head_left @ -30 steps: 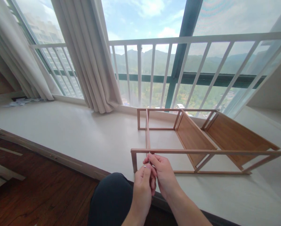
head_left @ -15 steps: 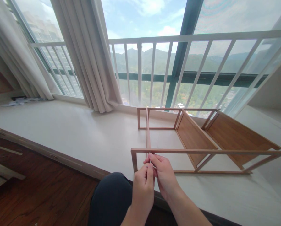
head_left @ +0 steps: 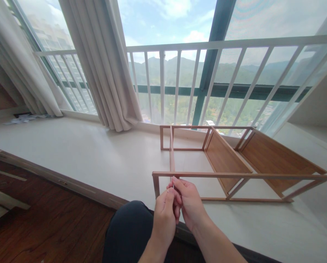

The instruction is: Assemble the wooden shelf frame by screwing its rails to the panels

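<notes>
A slatless wooden shelf frame (head_left: 207,175) lies on its side on the white window ledge, with two brown shelf panels (head_left: 226,157) set between its rails. My right hand (head_left: 190,199) is closed in a pinch just under the near rail's left end, at its joint with a crossbar (head_left: 172,153). Between the fingertips shows a thin metal rod (head_left: 173,185), partly hidden; its full shape cannot be made out. Just below and to the left, my left hand (head_left: 164,213) is closed with its thumb and fingers about the rod's lower end, touching the right fingers.
The white ledge (head_left: 97,153) ends at a dark front edge above a wood floor (head_left: 56,223). My knee (head_left: 130,230) is close to that edge. Behind stand a white railing (head_left: 177,46) and a beige curtain (head_left: 105,65). Papers (head_left: 29,118) lie at the far left.
My left hand has shifted slightly left and down, its thumb and fingers turning about the rod. My right hand stays almost in place; the shelf frame's near rail has barely moved.
</notes>
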`<state>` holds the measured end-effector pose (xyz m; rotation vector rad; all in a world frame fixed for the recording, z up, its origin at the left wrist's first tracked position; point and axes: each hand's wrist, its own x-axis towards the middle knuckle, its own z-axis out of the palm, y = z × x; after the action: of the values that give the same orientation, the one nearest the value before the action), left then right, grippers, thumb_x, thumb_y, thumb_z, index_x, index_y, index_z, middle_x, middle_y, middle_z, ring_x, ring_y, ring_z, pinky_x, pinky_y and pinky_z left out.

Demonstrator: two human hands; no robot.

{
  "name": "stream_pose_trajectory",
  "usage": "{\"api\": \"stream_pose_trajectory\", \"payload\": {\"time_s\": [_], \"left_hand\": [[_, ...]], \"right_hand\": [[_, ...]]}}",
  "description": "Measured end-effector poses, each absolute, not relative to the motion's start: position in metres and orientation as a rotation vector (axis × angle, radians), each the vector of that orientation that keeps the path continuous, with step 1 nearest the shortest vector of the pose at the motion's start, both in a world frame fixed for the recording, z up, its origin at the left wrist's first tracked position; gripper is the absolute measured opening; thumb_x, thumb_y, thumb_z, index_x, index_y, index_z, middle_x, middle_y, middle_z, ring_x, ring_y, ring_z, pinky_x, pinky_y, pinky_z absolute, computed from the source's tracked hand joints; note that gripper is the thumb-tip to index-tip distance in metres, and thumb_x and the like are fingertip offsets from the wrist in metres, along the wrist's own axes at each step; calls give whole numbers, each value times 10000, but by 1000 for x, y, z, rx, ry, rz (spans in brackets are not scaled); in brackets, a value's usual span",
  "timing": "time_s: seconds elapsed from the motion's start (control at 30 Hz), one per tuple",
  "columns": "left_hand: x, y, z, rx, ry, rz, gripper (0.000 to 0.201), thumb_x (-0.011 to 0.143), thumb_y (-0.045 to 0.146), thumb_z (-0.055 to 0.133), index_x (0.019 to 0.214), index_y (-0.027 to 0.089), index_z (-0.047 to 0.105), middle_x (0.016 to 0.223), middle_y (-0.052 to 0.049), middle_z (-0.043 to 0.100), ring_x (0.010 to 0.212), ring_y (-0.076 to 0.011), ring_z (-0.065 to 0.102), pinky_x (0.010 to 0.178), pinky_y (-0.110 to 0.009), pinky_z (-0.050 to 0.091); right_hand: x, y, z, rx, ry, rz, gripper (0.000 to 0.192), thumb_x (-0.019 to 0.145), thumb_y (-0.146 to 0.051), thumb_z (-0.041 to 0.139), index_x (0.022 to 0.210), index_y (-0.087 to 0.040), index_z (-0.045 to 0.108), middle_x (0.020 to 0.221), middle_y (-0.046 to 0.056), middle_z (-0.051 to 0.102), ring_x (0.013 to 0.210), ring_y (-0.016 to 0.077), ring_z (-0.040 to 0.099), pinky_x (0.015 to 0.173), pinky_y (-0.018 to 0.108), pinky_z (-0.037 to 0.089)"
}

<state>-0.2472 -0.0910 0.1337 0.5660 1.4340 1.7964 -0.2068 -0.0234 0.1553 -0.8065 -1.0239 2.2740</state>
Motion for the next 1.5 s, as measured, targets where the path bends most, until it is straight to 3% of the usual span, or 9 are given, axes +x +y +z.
{"api": "stream_pose_trajectory", "payload": {"time_s": [0.27,0.47,0.63,0.9,0.97,1.1,1.17,1.27,1.5], "left_hand": [[-246,-90,142,169,723,1799,429,799,523,726,697,182,487,418,92,326,330,-27,198,324,-121,165],[-246,-88,139,164,650,1818,414,885,512,632,689,178,487,403,78,349,301,-30,198,297,-116,166],[-246,-85,134,138,563,1810,362,932,427,545,681,186,445,411,70,340,310,-37,166,301,-123,130],[-243,-95,152,-42,73,1831,324,927,198,588,744,206,321,484,124,236,379,-19,35,357,-100,69],[-243,-95,150,-9,141,1823,322,923,237,599,747,211,331,474,125,220,379,-26,10,352,-108,59],[-246,-89,135,79,616,1664,416,895,523,603,702,209,408,416,111,231,340,-34,47,331,-154,57],[-249,-89,127,171,981,1713,524,865,664,572,671,189,466,405,100,252,336,-31,112,347,-163,82],[-253,-91,121,424,1425,1795,643,819,786,526,657,164,524,407,86,281,367,-41,188,385,-180,154],[-263,-95,135,910,2044,1570,600,920,663,446,615,163,578,573,-26,557,558,-130,465,573,-252,295]], "right_hand": [[-211,-22,153,-841,-1015,2197,458,718,-572,816,705,-133,686,392,-46,507,323,62,450,347,147,302],[-208,-18,154,-849,-1000,2237,455,650,-526,869,766,-113,718,590,42,684,487,87,561,462,151,415],[-206,-17,153,-831,-1028,2239,426,654,-511,865,753,-121,723,640,54,708,517,103,579,490,178,430],[-204,-11,166,-787,-1039,2335,407,622,-461,899,724,-110,722,646,41,699,553,91,567,536,177,426],[-203,-10,165,-787,-1000,2377,405,615,-444,909,753,-107,733,644,38,699,546,87,565,526,172,414],[-203,-8,156,-777,-965,2381,400,643,-445,895,781,-98,753,513,-11,615,405,53,442,432,176,310],[-204,-8,153,-739,-953,2374,386,635,-427,901,762,-94,754,596,6,661,392,35,401,418,188,285],[-206,-9,155,-714,-915,2359,361,601,-394,920,726,-102,750,749,41,716,482,50,460,453,197,319],[-208,-12,158,-746,-855,2336,364,554,-375,943,709,-105,754,707,36,691,559,67,473,466,183,264]]}}
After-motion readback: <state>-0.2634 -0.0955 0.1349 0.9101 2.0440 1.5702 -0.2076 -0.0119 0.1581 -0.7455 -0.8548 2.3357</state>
